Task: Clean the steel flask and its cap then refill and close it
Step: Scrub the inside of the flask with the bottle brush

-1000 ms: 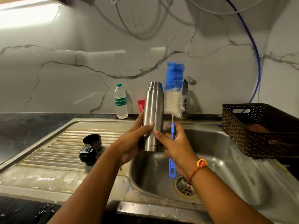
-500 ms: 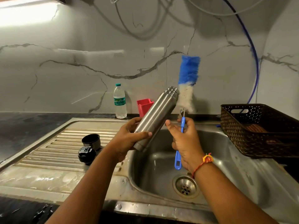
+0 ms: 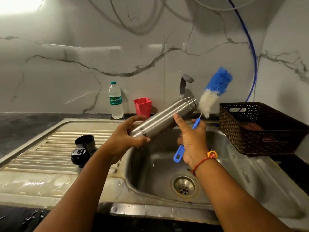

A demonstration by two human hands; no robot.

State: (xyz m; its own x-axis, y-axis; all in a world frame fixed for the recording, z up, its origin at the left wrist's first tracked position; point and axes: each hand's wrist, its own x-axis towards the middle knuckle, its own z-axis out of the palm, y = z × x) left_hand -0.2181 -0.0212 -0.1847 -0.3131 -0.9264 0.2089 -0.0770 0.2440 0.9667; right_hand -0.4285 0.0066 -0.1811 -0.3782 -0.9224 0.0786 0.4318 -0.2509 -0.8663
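The steel flask [image 3: 164, 118] is tilted over the sink basin [image 3: 250, 173], its open mouth pointing up and to the right. My left hand [image 3: 128, 133] grips its lower end. My right hand [image 3: 192, 139] holds the blue handle of a bottle brush [image 3: 212, 92], thumb touching the flask's side. The brush's white and blue bristles stick up just right of the flask's mouth, outside it. Two black cap parts lie on the drainboard to the left: a cup-shaped lid [image 3: 85, 142] and a stopper [image 3: 80, 155].
A tap [image 3: 184, 84] stands behind the flask. A plastic water bottle [image 3: 115, 101] and a red cup [image 3: 142, 106] sit by the wall. A dark woven basket [image 3: 260, 128] rests on the sink's right edge. The drain [image 3: 184, 186] is below my right wrist.
The flask went from upright to steeply tilted, mouth swinging right. The brush swung right with it and leans further over.
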